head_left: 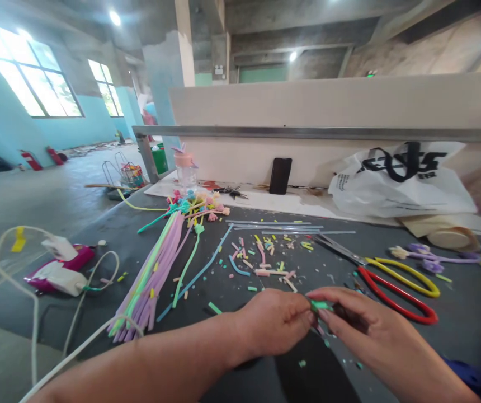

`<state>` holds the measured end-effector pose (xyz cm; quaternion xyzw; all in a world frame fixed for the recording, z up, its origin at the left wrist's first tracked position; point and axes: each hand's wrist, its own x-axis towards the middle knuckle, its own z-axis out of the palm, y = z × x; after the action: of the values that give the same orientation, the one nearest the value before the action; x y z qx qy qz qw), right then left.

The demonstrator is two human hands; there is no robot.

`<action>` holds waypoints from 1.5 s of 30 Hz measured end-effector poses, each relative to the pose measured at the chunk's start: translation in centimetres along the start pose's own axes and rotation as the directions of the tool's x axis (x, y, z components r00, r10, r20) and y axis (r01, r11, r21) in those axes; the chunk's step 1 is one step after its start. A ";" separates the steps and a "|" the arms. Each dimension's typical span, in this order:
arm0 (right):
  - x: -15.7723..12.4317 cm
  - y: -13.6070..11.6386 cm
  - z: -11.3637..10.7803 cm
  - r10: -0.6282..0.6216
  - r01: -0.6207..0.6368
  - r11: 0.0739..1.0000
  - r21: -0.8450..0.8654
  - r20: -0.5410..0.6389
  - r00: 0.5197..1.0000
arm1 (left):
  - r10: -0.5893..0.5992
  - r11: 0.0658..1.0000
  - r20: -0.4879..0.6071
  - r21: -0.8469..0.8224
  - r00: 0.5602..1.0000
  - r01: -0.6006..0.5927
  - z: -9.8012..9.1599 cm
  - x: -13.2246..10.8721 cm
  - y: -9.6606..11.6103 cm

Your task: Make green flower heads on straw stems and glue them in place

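Note:
My left hand (272,322) is closed, with its thumb and index finger pinched at one end of a short green pipe cleaner piece (321,305). From the other side, the fingertips of my right hand (364,322) pinch the same piece, so the two hands nearly meet. Most of the piece is hidden by the fingers. Just beyond the hands lie cut pipe cleaner bits (265,272) in pink, yellow and green. Right of them rest large scissors (391,274) with one yellow and one red handle, blades apart from both hands.
On the left lie a bundle of purple and green pipe cleaners (156,274) and a power strip (60,271) with white cables. Pompom-like flowers (198,204), clear sticks (278,226), a phone (280,176) and a bottle (185,173) stand or lie farther back. A white bag (404,187) sits back right.

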<state>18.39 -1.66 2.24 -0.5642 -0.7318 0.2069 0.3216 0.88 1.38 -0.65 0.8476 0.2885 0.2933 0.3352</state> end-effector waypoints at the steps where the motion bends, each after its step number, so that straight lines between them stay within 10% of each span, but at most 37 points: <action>1: 0.0 0.1 0.1 0.008 -0.008 1.000 0.000 0.006 1.000 | 0.001 1.000 -0.002 -0.015 1.000 -0.001 0.0 0.0 0.0; 11: -0.3 -1.9 -0.1 0.104 -0.110 0.992 0.058 0.096 0.990 | -0.012 0.995 -0.085 -0.103 0.996 0.003 0.3 -0.2 0.8; 18: -0.6 -2.3 -0.9 0.115 -0.128 0.984 0.125 0.104 0.988 | -0.128 0.917 0.073 -0.372 0.989 0.146 -0.3 0.0 1.5; 28: -1.0 -2.0 -0.7 -0.069 0.069 0.997 -0.025 0.014 0.998 | -0.359 0.644 0.352 -0.577 0.865 0.502 -0.8 0.2 1.7; 45: -2.1 -2.7 -2.0 -0.170 0.166 0.984 0.057 0.062 0.984 | -0.111 0.446 0.356 -0.817 0.928 0.367 0.0 -0.3 -0.5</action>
<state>18.30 -4.53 4.93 -0.4847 -0.7815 0.2165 0.3276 0.50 1.52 -1.10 0.5387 0.1722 0.2386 0.7895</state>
